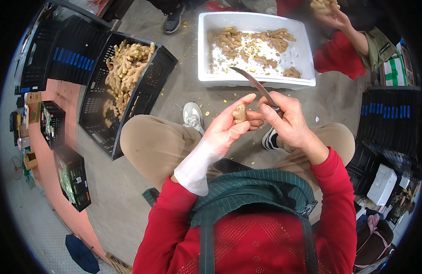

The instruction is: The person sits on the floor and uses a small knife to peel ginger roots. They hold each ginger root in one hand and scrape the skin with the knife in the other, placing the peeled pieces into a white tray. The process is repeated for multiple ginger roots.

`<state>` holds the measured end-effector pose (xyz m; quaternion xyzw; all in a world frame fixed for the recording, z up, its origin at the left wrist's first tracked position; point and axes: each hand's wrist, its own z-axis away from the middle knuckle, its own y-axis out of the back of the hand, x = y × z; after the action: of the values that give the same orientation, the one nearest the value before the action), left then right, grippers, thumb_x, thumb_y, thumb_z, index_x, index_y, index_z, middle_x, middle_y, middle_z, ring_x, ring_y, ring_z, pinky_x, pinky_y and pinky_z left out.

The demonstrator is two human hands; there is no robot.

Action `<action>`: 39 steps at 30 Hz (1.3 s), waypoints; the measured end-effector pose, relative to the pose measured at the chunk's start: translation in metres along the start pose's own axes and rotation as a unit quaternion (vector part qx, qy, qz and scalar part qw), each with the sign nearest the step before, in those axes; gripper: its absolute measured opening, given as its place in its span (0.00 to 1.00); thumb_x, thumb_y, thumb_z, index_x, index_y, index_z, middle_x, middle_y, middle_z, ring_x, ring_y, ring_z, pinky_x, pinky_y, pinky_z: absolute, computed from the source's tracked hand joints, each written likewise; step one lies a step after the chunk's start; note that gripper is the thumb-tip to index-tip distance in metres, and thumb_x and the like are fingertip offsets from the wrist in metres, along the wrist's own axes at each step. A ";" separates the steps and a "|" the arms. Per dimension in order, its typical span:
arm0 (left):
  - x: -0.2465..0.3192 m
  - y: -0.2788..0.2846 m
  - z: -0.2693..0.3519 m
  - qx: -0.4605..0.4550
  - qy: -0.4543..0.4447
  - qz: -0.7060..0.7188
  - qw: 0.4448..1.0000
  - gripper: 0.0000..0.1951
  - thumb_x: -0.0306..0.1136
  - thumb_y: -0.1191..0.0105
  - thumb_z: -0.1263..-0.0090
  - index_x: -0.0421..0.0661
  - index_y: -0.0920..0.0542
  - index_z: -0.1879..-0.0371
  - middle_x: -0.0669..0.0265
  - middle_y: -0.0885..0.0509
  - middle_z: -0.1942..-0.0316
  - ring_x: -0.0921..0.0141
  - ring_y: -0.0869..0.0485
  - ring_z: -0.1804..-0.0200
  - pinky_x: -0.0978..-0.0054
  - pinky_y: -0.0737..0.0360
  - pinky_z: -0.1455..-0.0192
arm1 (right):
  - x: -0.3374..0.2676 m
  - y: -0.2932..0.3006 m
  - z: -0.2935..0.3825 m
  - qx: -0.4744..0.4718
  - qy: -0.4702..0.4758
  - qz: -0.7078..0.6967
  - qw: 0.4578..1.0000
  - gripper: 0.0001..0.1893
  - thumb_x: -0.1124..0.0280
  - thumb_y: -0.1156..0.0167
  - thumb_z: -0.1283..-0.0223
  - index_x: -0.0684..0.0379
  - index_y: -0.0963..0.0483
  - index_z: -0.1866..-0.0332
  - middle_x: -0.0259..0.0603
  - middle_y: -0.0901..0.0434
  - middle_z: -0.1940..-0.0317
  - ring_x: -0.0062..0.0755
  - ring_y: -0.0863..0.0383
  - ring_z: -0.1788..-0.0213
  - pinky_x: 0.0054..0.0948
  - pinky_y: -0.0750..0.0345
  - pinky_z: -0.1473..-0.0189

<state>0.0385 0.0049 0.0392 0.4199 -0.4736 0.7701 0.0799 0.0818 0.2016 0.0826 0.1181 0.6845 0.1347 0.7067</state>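
My left hand, in a thin whitish glove, holds a small piece of ginger root between thumb and fingers. In my right hand, which is bare, is a knife gripped by its dark handle. Its curved blade points up and to the left, apart from the ginger piece and over the near edge of a white foam box. Inside that box lie brown ginger roots among many small yellowish trimmings.
A black plastic crate with a heap of ginger stands left of my knee. Beyond the foam box, another person's hand holds ginger. Stacked black crates line the right side. Scraps dot the concrete floor.
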 end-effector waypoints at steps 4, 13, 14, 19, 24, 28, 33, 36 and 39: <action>-0.001 0.004 0.000 -0.008 0.014 -0.004 1.000 0.43 0.46 0.40 0.31 0.38 0.49 0.25 0.55 0.24 0.42 0.63 0.24 0.39 0.62 0.30 0.32 | 0.000 -0.003 0.001 0.008 -0.014 -0.053 0.998 0.09 0.70 0.39 0.34 0.67 0.23 0.61 0.39 0.18 0.72 0.20 0.21 0.70 0.24 0.24 0.66; -0.019 0.003 -0.002 -0.019 0.009 -0.081 0.996 0.36 0.37 0.46 0.27 0.38 0.46 0.25 0.69 0.23 0.48 0.78 0.25 0.47 0.74 0.30 0.36 | 0.010 -0.020 -0.004 -0.051 -0.128 -0.233 0.962 0.06 0.75 0.38 0.34 0.67 0.23 0.59 0.37 0.18 0.70 0.20 0.19 0.69 0.22 0.21 0.68; -0.020 0.002 -0.001 -0.008 0.009 -0.091 0.996 0.35 0.37 0.47 0.26 0.38 0.46 0.25 0.70 0.23 0.50 0.79 0.25 0.48 0.75 0.29 0.36 | 0.012 -0.022 -0.004 -0.048 -0.138 -0.271 0.951 0.06 0.75 0.38 0.34 0.67 0.23 0.60 0.37 0.19 0.71 0.19 0.20 0.70 0.22 0.21 0.69; -0.011 0.004 0.002 -0.014 0.035 -0.147 0.988 0.30 0.34 0.49 0.26 0.39 0.40 0.27 0.72 0.24 0.52 0.80 0.26 0.52 0.80 0.29 0.43 | 0.019 -0.020 -0.002 -0.033 -0.140 -0.319 0.937 0.07 0.72 0.40 0.31 0.65 0.23 0.62 0.33 0.21 0.75 0.17 0.24 0.75 0.21 0.24 0.74; -0.004 0.001 -0.001 -0.034 0.019 -0.138 0.990 0.23 0.36 0.48 0.26 0.39 0.32 0.36 0.72 0.23 0.54 0.81 0.27 0.53 0.82 0.30 0.49 | 0.021 -0.014 -0.002 -0.038 -0.140 -0.311 0.939 0.08 0.70 0.42 0.29 0.64 0.23 0.63 0.31 0.21 0.75 0.14 0.26 0.75 0.19 0.26 0.73; -0.006 -0.003 -0.004 -0.043 0.006 -0.081 0.996 0.25 0.45 0.44 0.28 0.39 0.29 0.41 0.71 0.22 0.54 0.79 0.26 0.53 0.80 0.29 0.48 | 0.019 -0.014 -0.002 -0.039 -0.138 -0.302 0.942 0.08 0.71 0.44 0.28 0.64 0.23 0.62 0.30 0.22 0.75 0.13 0.27 0.75 0.18 0.27 0.73; -0.007 -0.001 -0.007 -0.069 0.007 -0.051 0.996 0.31 0.41 0.48 0.27 0.37 0.37 0.30 0.67 0.23 0.50 0.75 0.25 0.50 0.76 0.28 0.41 | 0.020 -0.011 -0.003 -0.047 -0.143 -0.279 0.948 0.07 0.74 0.44 0.30 0.66 0.22 0.59 0.31 0.21 0.74 0.14 0.27 0.74 0.18 0.28 0.71; -0.006 -0.001 -0.006 -0.068 0.022 -0.036 0.997 0.35 0.45 0.46 0.27 0.35 0.39 0.29 0.66 0.24 0.50 0.75 0.25 0.49 0.75 0.28 0.41 | 0.018 -0.012 -0.003 -0.039 -0.135 -0.306 0.942 0.05 0.75 0.41 0.33 0.65 0.22 0.61 0.30 0.22 0.77 0.13 0.27 0.76 0.18 0.32 0.75; -0.005 -0.003 -0.004 -0.053 0.023 -0.038 0.998 0.37 0.48 0.45 0.27 0.34 0.41 0.28 0.65 0.24 0.49 0.75 0.25 0.49 0.75 0.28 0.41 | 0.015 -0.012 -0.003 -0.041 -0.133 -0.302 0.943 0.04 0.76 0.40 0.35 0.66 0.22 0.61 0.31 0.22 0.77 0.13 0.27 0.76 0.18 0.32 0.75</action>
<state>0.0410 0.0108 0.0368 0.4150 -0.4956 0.7495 0.1425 0.0799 0.1954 0.0643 -0.1063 0.5814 -0.0743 0.8032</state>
